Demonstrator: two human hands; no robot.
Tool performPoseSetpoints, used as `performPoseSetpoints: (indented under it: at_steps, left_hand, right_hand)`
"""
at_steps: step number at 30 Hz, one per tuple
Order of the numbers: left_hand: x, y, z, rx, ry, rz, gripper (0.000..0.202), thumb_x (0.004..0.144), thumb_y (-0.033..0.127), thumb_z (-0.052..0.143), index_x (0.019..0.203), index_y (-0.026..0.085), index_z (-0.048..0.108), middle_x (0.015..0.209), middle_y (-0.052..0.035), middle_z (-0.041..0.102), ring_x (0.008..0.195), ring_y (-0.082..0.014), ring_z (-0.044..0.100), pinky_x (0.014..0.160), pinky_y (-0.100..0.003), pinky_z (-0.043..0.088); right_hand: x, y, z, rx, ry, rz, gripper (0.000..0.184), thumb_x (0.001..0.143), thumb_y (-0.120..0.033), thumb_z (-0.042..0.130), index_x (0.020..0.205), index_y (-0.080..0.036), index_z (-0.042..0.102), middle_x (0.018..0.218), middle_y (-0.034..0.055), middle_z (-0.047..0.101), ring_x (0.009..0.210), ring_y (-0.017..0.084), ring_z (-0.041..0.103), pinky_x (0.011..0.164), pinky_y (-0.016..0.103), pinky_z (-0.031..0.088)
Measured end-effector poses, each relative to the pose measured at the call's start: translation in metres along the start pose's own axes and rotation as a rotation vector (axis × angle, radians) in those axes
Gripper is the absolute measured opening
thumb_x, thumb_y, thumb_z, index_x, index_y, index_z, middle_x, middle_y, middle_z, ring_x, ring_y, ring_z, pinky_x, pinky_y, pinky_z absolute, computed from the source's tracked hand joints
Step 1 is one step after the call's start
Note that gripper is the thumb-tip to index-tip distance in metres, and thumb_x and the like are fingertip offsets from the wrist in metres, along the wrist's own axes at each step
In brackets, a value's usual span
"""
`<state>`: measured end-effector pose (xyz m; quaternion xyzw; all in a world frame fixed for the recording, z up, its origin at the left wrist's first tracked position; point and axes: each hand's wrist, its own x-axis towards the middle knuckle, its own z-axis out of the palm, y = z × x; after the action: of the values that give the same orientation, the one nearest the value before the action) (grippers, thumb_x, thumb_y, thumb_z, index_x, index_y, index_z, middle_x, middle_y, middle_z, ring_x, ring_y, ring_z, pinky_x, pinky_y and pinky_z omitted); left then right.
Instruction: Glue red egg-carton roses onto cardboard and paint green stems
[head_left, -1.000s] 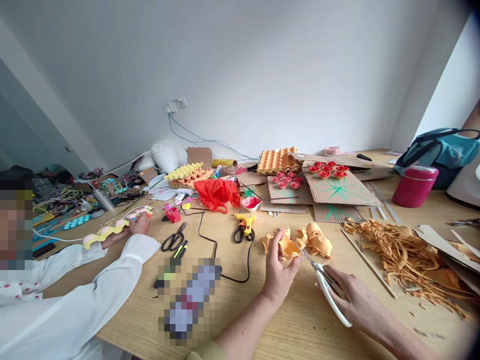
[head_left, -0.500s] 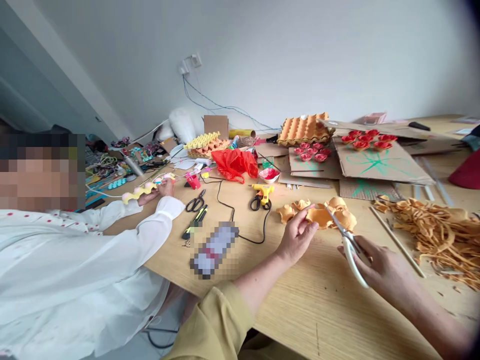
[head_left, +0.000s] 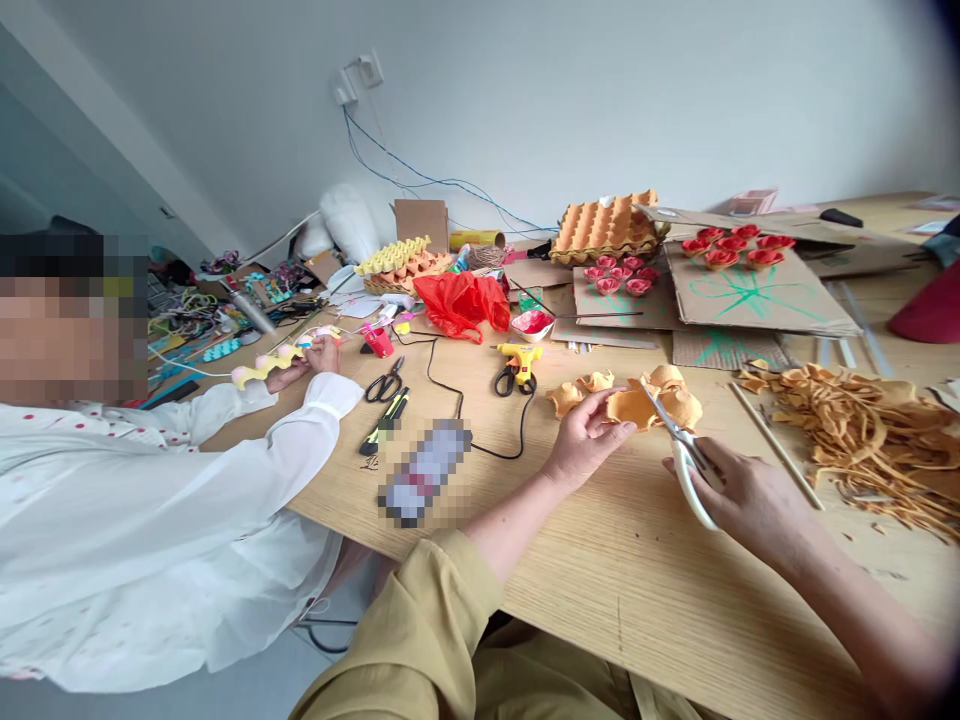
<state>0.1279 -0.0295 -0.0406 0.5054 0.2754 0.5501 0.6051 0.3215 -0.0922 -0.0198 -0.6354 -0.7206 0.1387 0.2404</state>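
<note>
My left hand (head_left: 581, 448) pinches a cut orange egg-carton piece (head_left: 628, 408) by its near edge, thumb in front. My right hand (head_left: 754, 495) grips white-handled scissors (head_left: 688, 485), fingers in the loops. Their blades reach up and left to the carton piece; whether they bite into it I cannot tell. More cut carton cups (head_left: 680, 405) lie just behind and right of the blades. A few others, a loose cup group (head_left: 568, 398), rest left of the piece, behind my left fingers.
A heap of orange carton scraps (head_left: 862, 430) lies at right, past a thin stick (head_left: 776, 445). A yellow glue gun (head_left: 519, 358), black-handled scissors (head_left: 384, 382) and a box cutter (head_left: 386, 420) lie at left. Red paper flowers (head_left: 724, 255) stand on cardboard. A co-worker's hand (head_left: 322, 353) holds a painted carton strip.
The camera has tilted down slightly, so everything sits higher in the picture. Both hands keep their holds, and the scissors stay at the carton piece with little visible movement.
</note>
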Motion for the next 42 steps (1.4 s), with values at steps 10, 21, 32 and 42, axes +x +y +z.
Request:
performPoseSetpoints:
  at_steps: [10, 21, 32, 42]
  left_hand:
    - [-0.0008, 0.0076, -0.0008, 0.043, 0.005, 0.075, 0.056, 0.074, 0.037, 0.083, 0.123, 0.019, 0.061, 0.128, -0.0108, 0.065, 0.124, -0.0260, 0.060, 0.109, -0.041, 0.047]
    - [-0.0082, 0.0017, 0.0003, 0.338, -0.046, 0.262, 0.049, 0.081, 0.028, 0.075, 0.126, 0.021, 0.059, 0.127, -0.0106, 0.063, 0.117, -0.0229, 0.063, 0.100, -0.036, 0.054]
    - [-0.0082, 0.0047, 0.0022, 0.387, -0.008, 0.281, 0.044, 0.081, 0.027, 0.074, 0.122, 0.020, 0.057, 0.122, -0.0099, 0.065, 0.113, -0.0216, 0.064, 0.099, -0.035, 0.054]
    - [-0.0078, 0.0034, 0.0004, 0.392, -0.024, 0.294, 0.044, 0.081, 0.028, 0.074, 0.121, 0.021, 0.056, 0.121, -0.0104, 0.064, 0.112, -0.0219, 0.064, 0.097, -0.037, 0.056]
  right_hand:
    - [0.0019, -0.0023, -0.0003, -0.067, 0.041, -0.085, 0.027, 0.092, -0.049, 0.045, 0.078, -0.026, 0.043, 0.072, 0.0024, 0.064, 0.062, 0.020, 0.059, 0.064, 0.032, 0.039]
    - [0.0018, 0.0012, 0.0025, -0.068, 0.044, -0.168, 0.022, 0.093, -0.042, 0.047, 0.080, -0.026, 0.042, 0.076, 0.0031, 0.066, 0.069, 0.021, 0.061, 0.066, 0.033, 0.041]
    - [0.0004, 0.0017, 0.0018, -0.062, 0.025, -0.163, 0.022, 0.093, -0.045, 0.049, 0.084, -0.025, 0.044, 0.082, 0.0051, 0.066, 0.078, 0.024, 0.061, 0.073, 0.037, 0.042]
    - [-0.0002, -0.0013, -0.0008, -0.046, 0.025, -0.165, 0.024, 0.093, -0.045, 0.049, 0.081, -0.026, 0.044, 0.081, 0.0042, 0.065, 0.078, 0.023, 0.062, 0.075, 0.037, 0.043]
